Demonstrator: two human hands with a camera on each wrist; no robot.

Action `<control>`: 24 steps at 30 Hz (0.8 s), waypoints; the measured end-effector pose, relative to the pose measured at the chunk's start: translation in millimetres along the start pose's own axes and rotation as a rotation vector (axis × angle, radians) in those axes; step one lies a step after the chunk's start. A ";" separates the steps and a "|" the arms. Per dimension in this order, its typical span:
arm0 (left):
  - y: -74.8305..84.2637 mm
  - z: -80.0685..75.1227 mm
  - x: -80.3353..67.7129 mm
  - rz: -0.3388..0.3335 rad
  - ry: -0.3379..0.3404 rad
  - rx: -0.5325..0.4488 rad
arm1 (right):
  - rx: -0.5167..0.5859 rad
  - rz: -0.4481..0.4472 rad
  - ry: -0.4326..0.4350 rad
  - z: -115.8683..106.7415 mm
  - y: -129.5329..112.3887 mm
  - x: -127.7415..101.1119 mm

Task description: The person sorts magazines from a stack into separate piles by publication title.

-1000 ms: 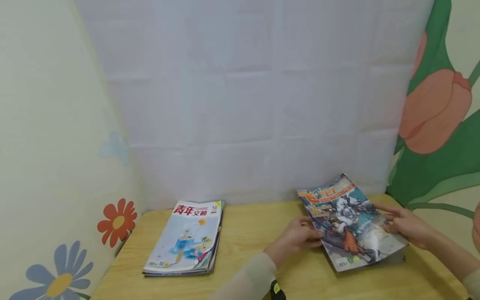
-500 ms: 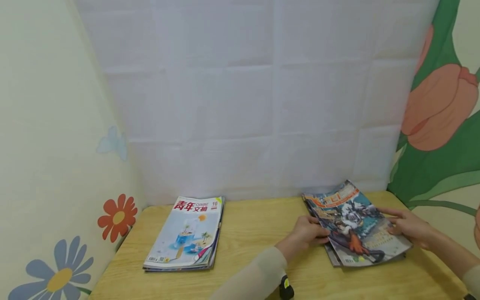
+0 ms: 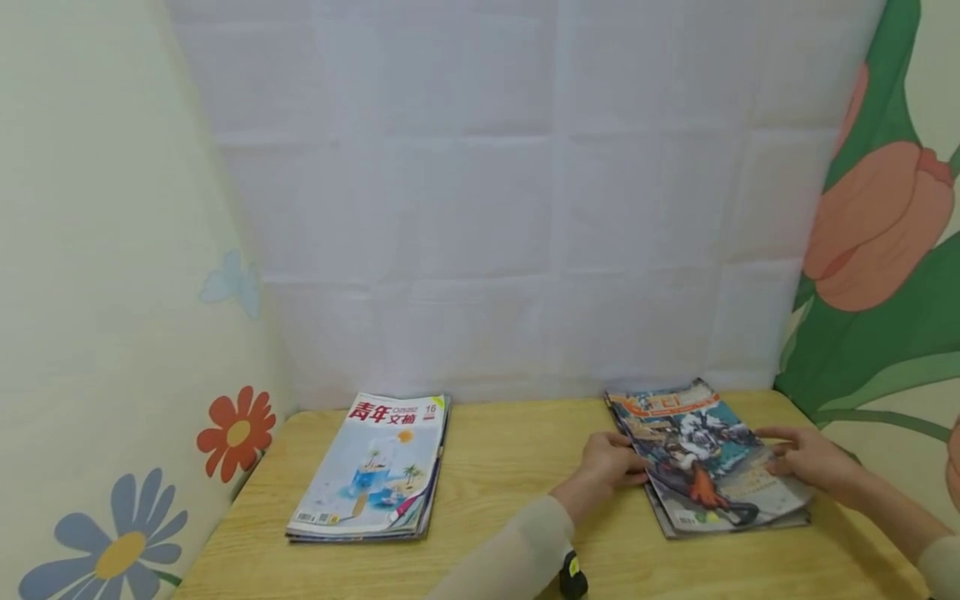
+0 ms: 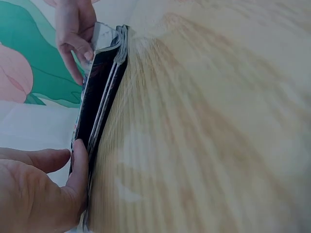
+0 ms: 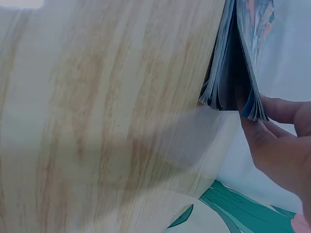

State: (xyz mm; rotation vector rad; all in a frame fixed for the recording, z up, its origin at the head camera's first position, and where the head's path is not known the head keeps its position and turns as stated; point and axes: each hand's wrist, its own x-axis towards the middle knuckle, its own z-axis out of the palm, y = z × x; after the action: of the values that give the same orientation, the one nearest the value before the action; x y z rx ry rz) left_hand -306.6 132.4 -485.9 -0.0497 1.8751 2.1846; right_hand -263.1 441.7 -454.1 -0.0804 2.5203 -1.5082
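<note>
Both hands pinch a glossy comic-cover magazine [image 3: 705,462], left hand [image 3: 606,468] and right hand [image 3: 806,458] at opposite edges.

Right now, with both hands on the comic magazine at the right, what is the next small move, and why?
Probably lower the comic magazine flat and square it on the pile beneath. The right wrist view shows its right edge lifted off that pile, held by the right hand, while the left hand holds the left edge.

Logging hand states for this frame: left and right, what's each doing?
Left hand: holds the left edge of the top magazine, thumb on it.
Right hand: holds the same magazine's right edge.
</note>
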 end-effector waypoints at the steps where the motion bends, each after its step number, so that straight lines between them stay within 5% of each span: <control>1: -0.4 -0.5 1.4 0.001 -0.003 0.001 | -0.051 -0.010 0.030 0.6 -0.3 0.5; 10: 11.2 -13.8 4.0 0.025 -0.053 0.133 | -0.408 -0.116 0.099 3.9 -15.1 2.7; 18: 58.5 -72.5 -24.0 0.375 -0.110 0.679 | -0.548 -0.282 0.166 27.3 -61.4 5.3; 24: 93.9 -119.5 -52.0 0.581 0.075 0.932 | -0.662 -0.484 0.387 59.1 -109.7 4.5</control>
State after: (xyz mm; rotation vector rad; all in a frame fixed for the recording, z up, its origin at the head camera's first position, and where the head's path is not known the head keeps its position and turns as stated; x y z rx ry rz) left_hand -294.1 -5.7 -404.8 0.6596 3.0235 1.3227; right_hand -261.8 337.6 -385.6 -0.5802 3.4016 -0.7763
